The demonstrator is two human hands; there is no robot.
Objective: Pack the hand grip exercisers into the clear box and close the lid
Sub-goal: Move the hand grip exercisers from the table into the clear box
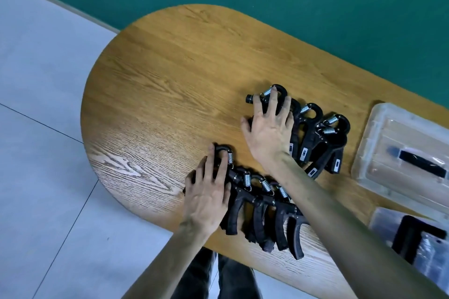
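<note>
Hand grip exercisers lie in two overlapping rows on the wooden surface (155, 85), my left hand (209, 189) flat over the near row (264, 211), my right hand (269, 128) spread on the far row (315, 138), holding none; sweeping toward the clear box (379, 153), I judge, could snag springs or push some over the edge.

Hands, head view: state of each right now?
Left hand: open, fingers spread flat on the near row of exercisers.
Right hand: open, fingers spread flat on the far row of exercisers.
</note>
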